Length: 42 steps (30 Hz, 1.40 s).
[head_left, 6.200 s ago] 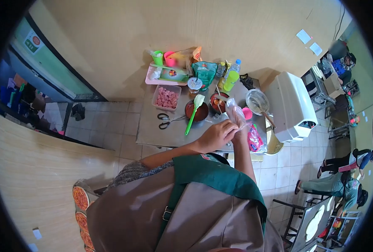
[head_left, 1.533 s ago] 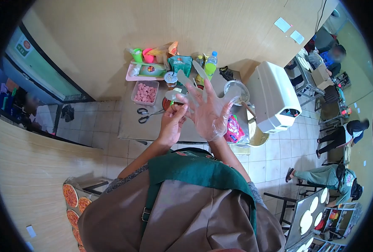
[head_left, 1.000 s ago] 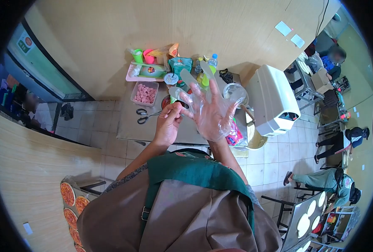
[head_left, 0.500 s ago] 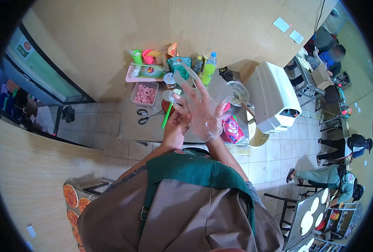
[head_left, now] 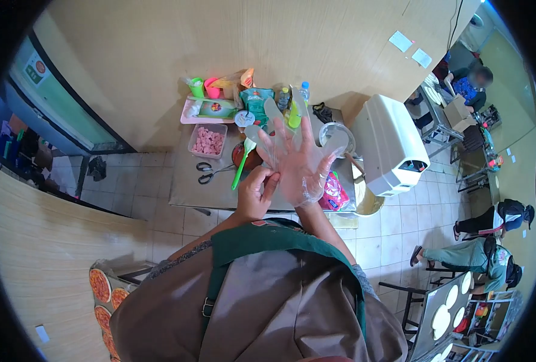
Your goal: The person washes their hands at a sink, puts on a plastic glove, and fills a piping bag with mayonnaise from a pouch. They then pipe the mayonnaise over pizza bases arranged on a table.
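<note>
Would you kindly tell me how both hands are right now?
Left hand: closed, apparently pinching the clear glove.
Right hand: open, spread inside that glove.

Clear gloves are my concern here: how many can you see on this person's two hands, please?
1: the clear glove is on the spread right hand. The left hand, held against its side, looks bare. Both hands show, though a spare could lie hidden behind them.

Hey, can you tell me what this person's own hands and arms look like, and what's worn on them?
The right hand wears a loose, see-through plastic glove, wrinkled near the wrist, with rounded, overlong finger ends. The left hand is ungloved. Speckled grey sleeves stop well short of the wrists.
</note>
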{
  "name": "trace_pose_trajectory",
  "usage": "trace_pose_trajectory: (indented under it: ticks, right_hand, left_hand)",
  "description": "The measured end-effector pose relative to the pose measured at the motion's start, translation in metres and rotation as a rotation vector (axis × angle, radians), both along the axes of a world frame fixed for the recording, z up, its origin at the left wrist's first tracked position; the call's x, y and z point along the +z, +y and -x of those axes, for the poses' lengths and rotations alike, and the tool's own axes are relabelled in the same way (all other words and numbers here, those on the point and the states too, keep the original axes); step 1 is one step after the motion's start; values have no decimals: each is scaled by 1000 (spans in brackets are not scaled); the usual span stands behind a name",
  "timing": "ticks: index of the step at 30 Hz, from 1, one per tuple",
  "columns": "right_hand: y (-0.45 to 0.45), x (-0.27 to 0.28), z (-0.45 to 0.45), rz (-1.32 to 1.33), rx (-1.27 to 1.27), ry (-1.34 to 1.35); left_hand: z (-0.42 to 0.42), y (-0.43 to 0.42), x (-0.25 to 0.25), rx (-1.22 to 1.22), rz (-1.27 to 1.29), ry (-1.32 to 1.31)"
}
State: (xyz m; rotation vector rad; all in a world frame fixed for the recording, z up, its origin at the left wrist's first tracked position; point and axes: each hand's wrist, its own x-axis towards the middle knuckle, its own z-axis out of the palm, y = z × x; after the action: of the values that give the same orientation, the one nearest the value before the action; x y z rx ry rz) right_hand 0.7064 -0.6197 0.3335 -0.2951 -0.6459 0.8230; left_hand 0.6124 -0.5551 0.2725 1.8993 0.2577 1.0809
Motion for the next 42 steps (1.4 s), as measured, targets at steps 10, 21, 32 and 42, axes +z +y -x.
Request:
trace_pose_trajectory:
  ticks: [10,21,32,42]
  right_hand:
    - [-8,10,5,160,109,-71]
    - [-7,1,-8,367,132,-184]
    - [-5,10,8,157,58,-101]
    - [8,-7,6,95,-127,-358]
  left_hand:
    - [-3,62,22,-279,946,-97]
    - [0,54,3,-339,1022,-117]
    - [-4,22,12,-346,914,-116]
    - [2,34,20,-31,785,-190]
